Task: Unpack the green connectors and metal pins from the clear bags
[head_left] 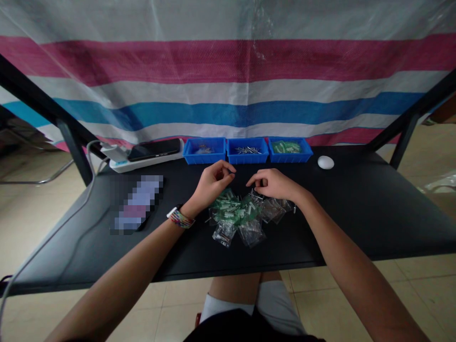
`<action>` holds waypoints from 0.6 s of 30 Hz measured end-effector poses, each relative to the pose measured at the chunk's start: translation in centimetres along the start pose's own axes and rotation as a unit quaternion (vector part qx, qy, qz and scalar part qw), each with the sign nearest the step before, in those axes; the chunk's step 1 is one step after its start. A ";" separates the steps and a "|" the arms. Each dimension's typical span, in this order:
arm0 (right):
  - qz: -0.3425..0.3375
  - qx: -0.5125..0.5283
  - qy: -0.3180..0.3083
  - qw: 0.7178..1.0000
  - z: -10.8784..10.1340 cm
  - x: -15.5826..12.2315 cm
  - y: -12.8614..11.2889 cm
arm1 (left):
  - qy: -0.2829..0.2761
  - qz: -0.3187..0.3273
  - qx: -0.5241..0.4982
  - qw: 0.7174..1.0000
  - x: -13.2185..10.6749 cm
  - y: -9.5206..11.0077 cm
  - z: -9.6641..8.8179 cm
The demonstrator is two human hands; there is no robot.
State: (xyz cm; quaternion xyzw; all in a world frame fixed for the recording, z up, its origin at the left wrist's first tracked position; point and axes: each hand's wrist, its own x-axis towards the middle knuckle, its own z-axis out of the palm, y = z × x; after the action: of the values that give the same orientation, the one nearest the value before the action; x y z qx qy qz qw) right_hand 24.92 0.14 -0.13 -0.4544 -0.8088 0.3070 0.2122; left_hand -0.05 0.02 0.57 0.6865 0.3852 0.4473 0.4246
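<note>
My left hand (215, 183) is over the left edge of a pile of small bags, its thumb and index finger drawn together in a pinch. Anything between those tips is too small to make out. Curled fingers close my right hand (273, 184) just above loose screws (255, 194) at the pile's back; what they hold, if anything, is hidden. Green bags (231, 211) with pale pieces lie between my hands. Nearer me are clear bags (225, 232) with small parts, and brownish screws show in a clear bag (273, 209) beneath my right wrist.
Along the back of the black table (356, 213) stand blue bins: left (204, 158) with few small parts, middle (247, 158) with screws, right (291, 157) with green bags. A white oval object (326, 162) sits right; a power strip (142, 164) and blurred phone (138, 203) lie left.
</note>
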 end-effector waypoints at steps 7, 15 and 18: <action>-0.011 -0.025 -0.012 1.000 -0.8 -0.1 0.6 | -0.009 -0.002 0.002 1.000 0.1 -0.4 -0.1; 0.000 0.040 0.110 0.993 -2.0 -0.4 0.5 | -0.031 -0.021 0.014 0.999 0.0 -0.7 0.0; -0.031 0.079 0.145 0.986 -1.0 0.0 -0.7 | -0.057 -0.035 0.051 0.996 -0.1 -0.4 -0.1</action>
State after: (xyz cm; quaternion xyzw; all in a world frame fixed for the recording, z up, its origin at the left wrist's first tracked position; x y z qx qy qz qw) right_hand 25.12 0.11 1.03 -0.4503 -0.7567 0.2942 0.3716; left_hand -0.20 0.09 0.18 0.7176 0.4068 0.3721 0.4256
